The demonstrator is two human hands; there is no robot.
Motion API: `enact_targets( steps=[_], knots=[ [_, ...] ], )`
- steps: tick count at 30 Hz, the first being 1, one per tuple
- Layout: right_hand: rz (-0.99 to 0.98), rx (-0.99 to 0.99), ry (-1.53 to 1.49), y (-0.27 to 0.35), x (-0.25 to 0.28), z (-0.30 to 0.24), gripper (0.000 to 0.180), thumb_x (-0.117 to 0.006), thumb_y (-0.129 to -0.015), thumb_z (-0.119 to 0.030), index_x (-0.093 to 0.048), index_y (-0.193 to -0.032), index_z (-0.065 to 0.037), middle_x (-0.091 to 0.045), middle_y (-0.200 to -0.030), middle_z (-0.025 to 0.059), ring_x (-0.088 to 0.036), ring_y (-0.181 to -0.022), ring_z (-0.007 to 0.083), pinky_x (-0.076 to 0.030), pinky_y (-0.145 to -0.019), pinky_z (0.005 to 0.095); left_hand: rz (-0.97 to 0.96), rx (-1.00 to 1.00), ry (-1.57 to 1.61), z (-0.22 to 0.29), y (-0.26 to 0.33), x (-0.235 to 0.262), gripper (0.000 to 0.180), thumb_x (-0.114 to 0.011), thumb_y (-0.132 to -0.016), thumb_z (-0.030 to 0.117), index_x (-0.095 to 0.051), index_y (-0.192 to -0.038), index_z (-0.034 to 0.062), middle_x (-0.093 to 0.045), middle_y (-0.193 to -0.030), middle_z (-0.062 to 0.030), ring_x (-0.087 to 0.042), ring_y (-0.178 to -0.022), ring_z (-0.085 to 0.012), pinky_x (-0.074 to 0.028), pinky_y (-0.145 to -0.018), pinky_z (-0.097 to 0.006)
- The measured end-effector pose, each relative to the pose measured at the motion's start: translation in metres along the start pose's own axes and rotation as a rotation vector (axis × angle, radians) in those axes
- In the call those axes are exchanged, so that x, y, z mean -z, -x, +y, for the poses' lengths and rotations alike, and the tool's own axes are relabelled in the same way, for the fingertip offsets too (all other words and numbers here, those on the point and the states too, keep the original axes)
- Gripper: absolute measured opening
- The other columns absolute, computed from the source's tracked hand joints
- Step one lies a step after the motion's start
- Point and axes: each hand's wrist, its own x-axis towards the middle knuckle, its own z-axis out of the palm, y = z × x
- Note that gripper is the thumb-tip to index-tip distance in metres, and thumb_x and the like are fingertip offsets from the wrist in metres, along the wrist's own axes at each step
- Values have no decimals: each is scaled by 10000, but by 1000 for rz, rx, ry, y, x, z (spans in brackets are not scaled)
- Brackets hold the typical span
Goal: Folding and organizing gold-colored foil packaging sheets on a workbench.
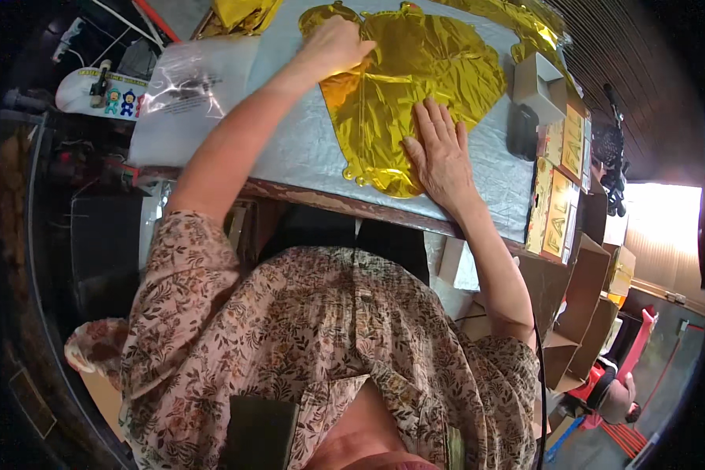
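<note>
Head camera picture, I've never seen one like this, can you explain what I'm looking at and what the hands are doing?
This is one wide fisheye view from a camera worn on a person's head, looking down, so edges bend. No machine: two bare hands. The left hand grips the far edge of a flat gold foil balloon. The right hand lies flat, pressing it onto the grey-covered table. A clear plastic bag lies to the left; yellow packets and a small open box stand to the right.
</note>
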Motion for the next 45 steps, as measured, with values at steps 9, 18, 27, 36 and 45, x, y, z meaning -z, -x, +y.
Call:
enact_targets(
  steps=[9, 18, 27, 36, 45],
  knots=[
    [92, 44, 85, -1, -13, 5, 586, -525, -1030, -339, -399, -1509, -25, -391, -1565, 183, -349, -1455, 366, -270, -1162, 557, 52, 254, 509, 21, -8, -31, 474, -791, -827, 445, -743, -1002, 7, -727, -826, -129, -702, -745, -236, -550, -734, -370],
    [78, 50, 67, 3, -11, 2, 589, -519, -1034, -347, -399, -1515, -29, -381, -1578, 183, -336, -1466, 371, -257, -1168, 559, 240, 266, 674, 7, 1, -40, 447, -799, -797, 203, -615, -1180, 65, -730, -910, -140, -699, -776, -343, -548, -691, -415],
    [69, 50, 20, -2, -7, 3, 602, -527, -1029, -380, -413, -1497, -20, -392, -1565, 204, -333, -1459, 391, -251, -1174, 590, 153, 160, 1026, 10, 27, -6, 606, -781, -848, 196, -485, -1350, 29, -713, -1002, -169, -688, -920, -325, -530, -857, -444],
    [104, 59, 110, -3, -13, -3, 548, -513, -1040, -339, -425, -1471, -12, -412, -1550, 201, -366, -1433, 387, -276, -1153, 530, 273, -157, 108, -8, 72, -12, 477, -686, -923, 315, -551, -1286, 37, -587, -1321, -182, -535, -1237, -379, -430, -1000, -520],
    [67, 7, 36, -8, -16, -12, 633, -522, -1028, -403, -408, -1484, 22, -379, -1574, 222, -333, -1461, 413, -243, -1169, 608, 213, -161, 163, -6, 76, -4, 405, -652, -941, 331, -611, -1225, 46, -579, -1333, -165, -512, -1277, -361, -401, -1033, -511]
  ],
)
